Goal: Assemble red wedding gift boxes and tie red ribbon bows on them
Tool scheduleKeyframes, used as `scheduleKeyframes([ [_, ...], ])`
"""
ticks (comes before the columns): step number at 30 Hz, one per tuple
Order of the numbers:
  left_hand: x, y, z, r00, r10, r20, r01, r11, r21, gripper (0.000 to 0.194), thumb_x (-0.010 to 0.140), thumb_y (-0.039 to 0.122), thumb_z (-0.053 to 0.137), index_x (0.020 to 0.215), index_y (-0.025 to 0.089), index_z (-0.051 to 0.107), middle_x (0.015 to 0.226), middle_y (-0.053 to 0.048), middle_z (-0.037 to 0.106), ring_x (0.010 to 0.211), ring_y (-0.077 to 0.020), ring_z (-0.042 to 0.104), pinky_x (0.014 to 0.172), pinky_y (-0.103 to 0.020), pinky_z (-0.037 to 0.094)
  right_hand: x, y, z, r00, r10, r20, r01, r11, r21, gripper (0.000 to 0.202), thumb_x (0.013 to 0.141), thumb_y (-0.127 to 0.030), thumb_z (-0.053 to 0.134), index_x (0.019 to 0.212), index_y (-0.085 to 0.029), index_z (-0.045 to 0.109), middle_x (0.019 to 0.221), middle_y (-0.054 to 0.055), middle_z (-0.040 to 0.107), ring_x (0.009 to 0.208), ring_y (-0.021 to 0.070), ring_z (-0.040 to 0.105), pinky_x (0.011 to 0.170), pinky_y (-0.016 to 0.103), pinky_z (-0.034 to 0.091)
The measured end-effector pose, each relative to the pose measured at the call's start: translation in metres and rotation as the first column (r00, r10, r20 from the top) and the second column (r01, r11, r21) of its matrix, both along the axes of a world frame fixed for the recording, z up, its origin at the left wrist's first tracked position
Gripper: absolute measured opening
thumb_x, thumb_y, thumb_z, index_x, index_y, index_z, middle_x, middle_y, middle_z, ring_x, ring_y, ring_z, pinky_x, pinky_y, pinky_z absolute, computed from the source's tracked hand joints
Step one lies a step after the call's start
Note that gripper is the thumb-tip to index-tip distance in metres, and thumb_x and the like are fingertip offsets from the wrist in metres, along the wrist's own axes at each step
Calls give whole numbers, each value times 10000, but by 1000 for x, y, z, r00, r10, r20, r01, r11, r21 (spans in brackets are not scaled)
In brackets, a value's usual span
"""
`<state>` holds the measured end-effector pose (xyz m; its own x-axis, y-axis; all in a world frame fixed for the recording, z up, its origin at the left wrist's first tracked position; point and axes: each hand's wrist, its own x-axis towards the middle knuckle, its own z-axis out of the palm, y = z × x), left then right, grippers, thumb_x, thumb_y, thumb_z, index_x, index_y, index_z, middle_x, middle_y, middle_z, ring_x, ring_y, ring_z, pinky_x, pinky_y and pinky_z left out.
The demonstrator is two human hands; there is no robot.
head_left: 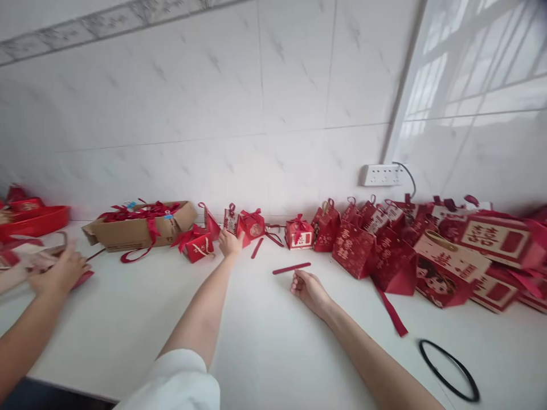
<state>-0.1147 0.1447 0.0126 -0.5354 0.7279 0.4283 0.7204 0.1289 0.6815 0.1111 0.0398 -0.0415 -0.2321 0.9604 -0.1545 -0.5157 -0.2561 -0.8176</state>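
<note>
Left hand (231, 242) out at far side of worktop (256, 341), right up against small red box with loop on top (231, 221), can't tell if fingers actually grip it. Bow-tied round-print box (253, 226) just right of it. Right hand (310, 291) loosely curled, fingers narrow, near end of dark red strip (292, 268) lying flat. Pile of red gift boxes (395, 250) over right, cardboard carton with ribbons (139, 228) over left.

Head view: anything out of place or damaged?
A black loop lies at front right, unlike the red boxes. One red ribbon trails onto the counter. No spill or clear damage visible.
</note>
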Motion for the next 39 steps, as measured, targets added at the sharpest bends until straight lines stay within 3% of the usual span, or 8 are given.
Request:
scheduleKeyframes([
  [6,-18,1,17,1000,-12,15,13,997,-75,232,858,317,526,945,112,590,973,-87,618,946,-204,583,845,-412,460,-1,5,2,996,-16,83,11,998,65,197,677,-297,601,581,-158,500,528,-28,485,465,77,484,531,234,436],
  [11,-22,-24,37,1000,6,29,-10,993,120,183,871,233,440,784,139,571,810,-123,639,886,-260,593,781,-370,440,-4,0,5,957,-61,283,9,984,180,213,728,-338,546,610,-175,475,511,-38,491,438,90,480,500,248,410],
  [15,5,-54,42,998,-47,44,32,953,300,250,892,211,317,811,145,544,798,-84,619,821,-207,582,761,-312,437,-9,-8,7,882,-177,437,18,938,345,193,726,-355,570,675,-181,502,641,-5,559,566,124,526,576,280,435],
  [20,66,-95,16,966,-240,98,170,871,460,262,879,261,314,823,164,551,777,-41,614,760,-163,571,723,-263,451,-8,-16,18,783,-365,503,27,829,559,522,673,-327,644,1127,-198,419,1210,109,455,946,184,548,765,347,464],
  [23,91,-112,-7,872,-425,241,249,812,528,267,870,340,364,841,169,568,759,-34,610,722,-156,564,670,-249,450,2,-21,18,703,-432,565,-61,755,653,669,678,-257,620,1257,-190,292,1301,161,334,1032,217,524,744,367,500],
  [31,89,-123,-30,805,-589,-71,554,704,443,269,872,342,405,813,168,602,723,-39,623,688,-157,574,652,-241,460,28,-35,12,775,-369,514,-95,735,671,939,712,-245,642,1406,-306,13,1375,133,264,1194,255,426,826,388,524],
  [36,92,-125,-38,673,-690,-267,723,539,431,221,855,249,444,796,159,637,774,-70,674,706,-162,613,664,-237,486,36,-31,15,721,-576,386,40,590,806,926,743,-327,670,1418,-304,36,1460,109,203,1313,271,298,1062,479,303],
  [39,94,-130,-39,601,-738,-306,787,481,387,227,849,254,450,874,168,659,832,-72,686,737,-166,625,682,-242,501,40,-30,13,693,-583,425,39,618,785,877,746,-375,663,1422,-288,112,1462,116,223,1292,283,332,1042,483,324],
])
